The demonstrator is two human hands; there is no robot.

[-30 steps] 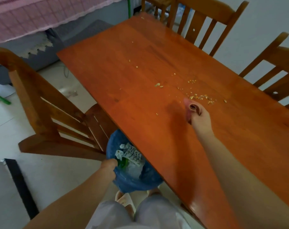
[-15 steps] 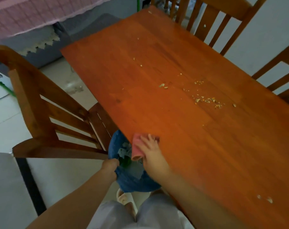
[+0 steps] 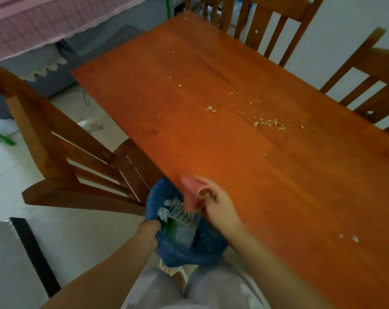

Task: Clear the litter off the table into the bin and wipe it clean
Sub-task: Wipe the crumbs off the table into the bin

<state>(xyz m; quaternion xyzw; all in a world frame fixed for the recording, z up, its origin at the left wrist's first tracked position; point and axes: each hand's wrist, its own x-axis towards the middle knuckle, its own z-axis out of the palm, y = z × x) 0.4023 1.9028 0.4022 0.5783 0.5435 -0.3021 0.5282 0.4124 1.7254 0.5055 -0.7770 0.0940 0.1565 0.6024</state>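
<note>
Pink cloth [image 3: 190, 195] bunched in the right hand [image 3: 218, 205], fingers curled round it, at the near edge of the table [image 3: 211, 152], directly over the open bin [image 3: 189, 248]. Half a second ago the same hand lay flatter on the cloth at this edge with fingers more spread; now the cloth is gathered and lifted slightly, its lower end hanging toward the bin mouth. One second ago the hand and cloth were farther out on the tabletop, just short of the crumbs. Left hand [image 3: 150, 229] grips the rim of the bin's blue liner, fingers closed on the plastic, same hold as before; bin sits below the table edge, between the person's knees and the chair [image 3: 62, 157]. Inside the bin: crumpled paper and a patterned wrapper. Crumbs [image 3: 268, 123] remain scattered mid-table, well apart from the hand, in the same spread as earlier. Two more bits [image 3: 348, 237] lie near the right side of the table. More wooden chairs stand along the far side. Camera has shifted slightly; view otherwise unchanged.
</note>
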